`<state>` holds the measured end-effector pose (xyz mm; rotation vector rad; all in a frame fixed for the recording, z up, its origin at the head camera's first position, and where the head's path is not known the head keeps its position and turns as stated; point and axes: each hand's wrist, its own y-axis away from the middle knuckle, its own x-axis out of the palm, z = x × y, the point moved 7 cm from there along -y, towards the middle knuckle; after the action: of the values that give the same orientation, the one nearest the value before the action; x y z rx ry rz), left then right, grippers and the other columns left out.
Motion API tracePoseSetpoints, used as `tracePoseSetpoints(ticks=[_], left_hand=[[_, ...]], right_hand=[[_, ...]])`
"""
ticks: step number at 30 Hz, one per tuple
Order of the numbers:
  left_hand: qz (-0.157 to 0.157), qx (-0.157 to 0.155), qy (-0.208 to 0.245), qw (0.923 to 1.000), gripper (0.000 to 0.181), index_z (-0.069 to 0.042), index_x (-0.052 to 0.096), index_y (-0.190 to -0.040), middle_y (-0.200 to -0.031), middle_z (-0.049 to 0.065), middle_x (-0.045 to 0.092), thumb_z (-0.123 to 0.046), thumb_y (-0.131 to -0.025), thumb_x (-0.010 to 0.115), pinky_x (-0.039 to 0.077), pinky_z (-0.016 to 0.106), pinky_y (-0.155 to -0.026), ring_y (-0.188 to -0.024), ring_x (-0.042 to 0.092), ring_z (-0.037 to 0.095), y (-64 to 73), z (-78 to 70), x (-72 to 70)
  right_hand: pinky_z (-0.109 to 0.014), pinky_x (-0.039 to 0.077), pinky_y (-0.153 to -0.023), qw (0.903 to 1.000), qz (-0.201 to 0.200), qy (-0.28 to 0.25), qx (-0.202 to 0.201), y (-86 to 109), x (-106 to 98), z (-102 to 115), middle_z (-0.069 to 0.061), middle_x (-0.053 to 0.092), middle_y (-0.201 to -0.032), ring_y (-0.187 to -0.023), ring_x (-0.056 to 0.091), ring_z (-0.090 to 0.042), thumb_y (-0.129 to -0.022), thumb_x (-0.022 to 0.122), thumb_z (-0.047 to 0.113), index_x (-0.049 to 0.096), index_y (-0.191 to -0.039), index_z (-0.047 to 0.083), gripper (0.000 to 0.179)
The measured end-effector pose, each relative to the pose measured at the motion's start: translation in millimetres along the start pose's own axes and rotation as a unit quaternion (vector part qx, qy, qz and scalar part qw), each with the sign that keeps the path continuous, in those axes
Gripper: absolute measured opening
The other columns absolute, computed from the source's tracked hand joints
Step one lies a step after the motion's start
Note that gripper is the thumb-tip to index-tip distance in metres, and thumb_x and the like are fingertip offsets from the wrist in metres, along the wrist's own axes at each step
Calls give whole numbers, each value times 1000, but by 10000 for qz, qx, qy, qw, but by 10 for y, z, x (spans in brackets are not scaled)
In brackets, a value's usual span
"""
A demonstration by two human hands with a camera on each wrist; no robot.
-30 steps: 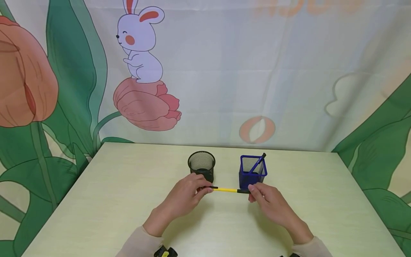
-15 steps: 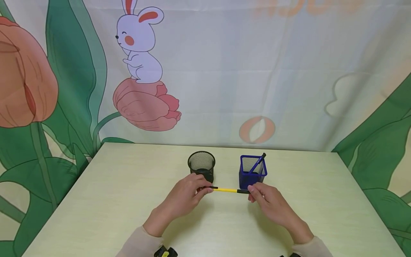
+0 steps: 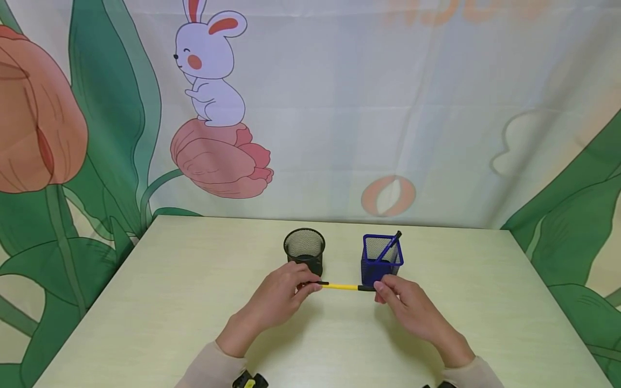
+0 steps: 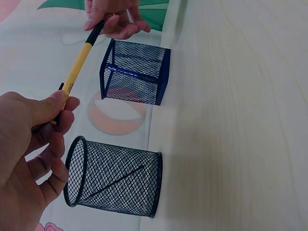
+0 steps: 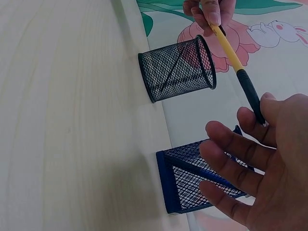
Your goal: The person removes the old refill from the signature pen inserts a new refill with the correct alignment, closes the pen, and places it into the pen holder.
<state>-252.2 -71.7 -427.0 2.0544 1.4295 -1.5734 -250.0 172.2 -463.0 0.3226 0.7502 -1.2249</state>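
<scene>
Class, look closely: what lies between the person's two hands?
A yellow pen, its ends pinched by the left hand and right hand, spans the gap in the head view.

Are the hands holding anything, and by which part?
A yellow pen: the left hand pinches its clip end, the right hand its black grip near the tip.

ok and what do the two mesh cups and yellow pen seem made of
The round black cup: probably painted metal, from its even see-through wire mesh and solid dark rim. The square blue cup: likely the same, with fine mesh between solid blue edges. The yellow pen: plastic, it seems, from its smooth yellow barrel; its black grip looks ribbed, perhaps rubber.
</scene>
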Motion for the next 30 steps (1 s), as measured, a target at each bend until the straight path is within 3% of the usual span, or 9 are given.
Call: tracePoseSetpoints(ticks=[4, 13, 22, 30], left_hand=[[20, -32, 44, 10000, 16, -16, 80, -107, -87, -12, 64, -26, -100, 70, 44, 22, -70, -80, 56, 17, 5, 0, -3], [27, -48, 69, 10000, 16, -16, 80, -107, -87, -12, 64, -27, -100, 70, 45, 23, -71, -81, 56, 16, 13, -1, -7], [-3, -51, 44, 10000, 15, -16, 80, -106, -86, -13, 63, -26, -99, 71, 44, 22, -69, -79, 49, 7, 22, 14, -15], [1, -39, 79, 10000, 15, -16, 79, -105, -86, -14, 63, -26, -99, 71, 44, 21, -70, -79, 48, 5, 30, 24, -20]], right_hand=[[-25, 47, -70, 10000, 26, 0, -12, 4, 2, 1, -5, 70, -88, -82, 62, -21, -111, 48, 32, 66, -89, 18, 32], [-25, 45, -67, 10000, 92, -31, 13, 18, 5, 6, -5, 69, -89, -78, 58, -15, -111, 48, 33, 65, -90, 18, 30], [-25, 48, -68, 9999, 122, -92, 3, 24, 15, 1, -5, 71, -92, -84, 65, -26, -111, 50, 33, 63, -94, 21, 25], [-26, 49, -70, 9998, 148, -131, -52, 34, 11, 16, -6, 72, -95, -88, 68, -26, -110, 51, 32, 64, -98, 19, 22]])
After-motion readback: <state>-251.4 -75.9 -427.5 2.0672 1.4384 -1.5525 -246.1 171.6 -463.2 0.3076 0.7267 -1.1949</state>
